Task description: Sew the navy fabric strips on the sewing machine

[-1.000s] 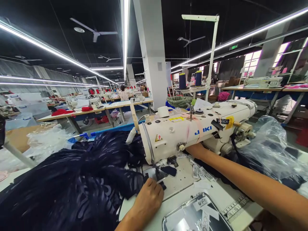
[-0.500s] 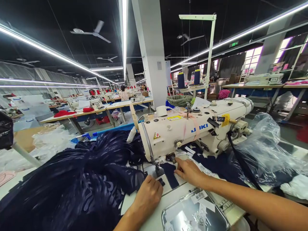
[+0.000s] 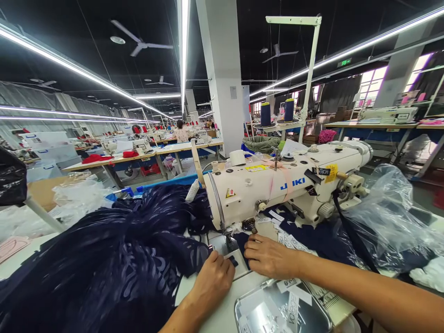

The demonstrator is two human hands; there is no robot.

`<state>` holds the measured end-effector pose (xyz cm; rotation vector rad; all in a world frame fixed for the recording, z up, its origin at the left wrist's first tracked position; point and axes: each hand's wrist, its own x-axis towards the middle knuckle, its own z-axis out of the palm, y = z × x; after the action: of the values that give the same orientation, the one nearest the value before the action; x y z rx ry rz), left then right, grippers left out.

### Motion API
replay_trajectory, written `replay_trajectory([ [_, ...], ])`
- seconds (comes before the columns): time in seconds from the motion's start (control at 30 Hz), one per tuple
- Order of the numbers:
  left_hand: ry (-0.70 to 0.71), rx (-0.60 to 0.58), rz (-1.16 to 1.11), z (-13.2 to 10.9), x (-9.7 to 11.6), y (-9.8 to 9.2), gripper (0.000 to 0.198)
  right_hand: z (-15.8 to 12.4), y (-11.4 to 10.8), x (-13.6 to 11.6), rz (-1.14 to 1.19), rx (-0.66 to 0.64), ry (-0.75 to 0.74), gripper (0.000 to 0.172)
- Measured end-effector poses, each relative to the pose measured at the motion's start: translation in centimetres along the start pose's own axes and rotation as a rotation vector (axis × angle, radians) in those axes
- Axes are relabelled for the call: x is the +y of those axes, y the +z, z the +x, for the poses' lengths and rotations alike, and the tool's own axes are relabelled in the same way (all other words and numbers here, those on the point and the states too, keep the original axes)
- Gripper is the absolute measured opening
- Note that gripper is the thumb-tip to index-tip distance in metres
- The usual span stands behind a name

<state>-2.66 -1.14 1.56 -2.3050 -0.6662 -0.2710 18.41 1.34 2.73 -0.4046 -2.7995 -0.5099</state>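
My left hand [image 3: 215,276] is closed at the front of the sewing machine [image 3: 256,189], its fingers pinching navy fabric just before the presser foot [image 3: 229,242]. A small dark end of cloth pokes out on its right. My right hand [image 3: 270,259] lies to the right of the foot, fingers bent together on a navy fabric piece [image 3: 242,241], which it partly covers. Its fingertips are hidden against the cloth. A large heap of navy mesh fabric [image 3: 125,259] with a wavy pattern spreads left of the needle area.
A metal tray [image 3: 243,305] with printed white labels [image 3: 293,307] sits in front of my right hand. Behind that arm lie more labels, navy cloth and a clear plastic bag [image 3: 385,208]. Navy thread cones [image 3: 265,114] stand behind the machine. A person [image 3: 181,133] is far off.
My right hand has moved left and slightly down, closer to the presser foot, and covers more of the navy piece. My left hand stays nearly in place. The view has shifted slightly.
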Motion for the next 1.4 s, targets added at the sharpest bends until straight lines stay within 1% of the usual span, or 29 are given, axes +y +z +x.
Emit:
replay_trajectory([
  [0.03,-0.002,0.004,0.001,0.0,0.0,0.0,0.019,0.3,0.1,-0.1,-0.020,0.000,-0.029,0.026],
  [0.07,-0.004,0.006,0.002,0.0,0.1,0.0,0.020,0.6,0.2,-0.3,-0.027,-0.002,-0.028,0.025],
  [0.1,-0.007,0.008,0.002,0.0,0.1,-0.1,0.021,0.9,0.4,-0.4,-0.024,-0.001,0.012,0.023],
  [0.13,-0.011,0.009,0.003,-0.1,0.0,-0.1,0.021,1.4,0.7,-0.7,-0.011,-0.004,0.085,0.021],
  [0.2,-0.024,0.012,0.004,-0.5,-0.1,-0.3,0.023,2.3,1.2,-1.0,0.057,-0.012,0.282,0.015],
  [0.27,-0.043,0.024,0.006,-1.0,-0.3,-0.5,0.024,3.3,1.8,-1.3,0.179,-0.014,0.475,0.011],
  [0.33,-0.060,0.049,0.010,-1.5,-0.6,-0.8,0.026,4.1,2.2,-1.4,0.326,0.000,0.615,0.011],
  [0.4,-0.064,0.089,0.018,-1.7,-0.7,-1.0,0.029,4.6,2.6,-1.4,0.454,0.038,0.709,0.015],
  [0.53,-0.068,0.155,0.026,-1.4,-0.5,-1.1,0.032,4.9,3.1,-1.5,0.609,0.127,0.792,0.021],
  [0.67,-0.059,0.161,0.032,-1.1,-0.1,-0.4,0.031,5.0,3.3,-1.6,0.673,0.165,0.833,0.021],
  [0.8,-0.037,0.111,0.017,-1.3,0.0,0.1,0.026,5.0,3.4,-1.7,0.659,0.174,0.831,0.020],
  [1.0,-0.023,0.084,0.010,-1.2,0.0,0.0,0.025,4.9,3.3,-1.9,0.601,0.164,0.806,0.017],
  [1.13,-0.026,0.061,0.000,-1.0,0.0,-0.1,0.023,4.6,2.9,-1.7,0.629,0.144,0.783,0.015],
  [1.27,-0.031,0.036,-0.012,-1.1,0.0,0.2,0.018,3.8,2.4,-1.6,0.670,0.113,0.699,0.016],
  [1.33,-0.032,0.023,-0.026,-1.1,0.1,0.4,0.017,3.4,2.3,-1.9,0.603,0.084,0.640,0.018],
  [1.4,-0.034,0.003,-0.046,-1.0,0.0,0.4,0.019,3.2,2.3,-2.6,0.461,0.045,0.569,0.021],
])
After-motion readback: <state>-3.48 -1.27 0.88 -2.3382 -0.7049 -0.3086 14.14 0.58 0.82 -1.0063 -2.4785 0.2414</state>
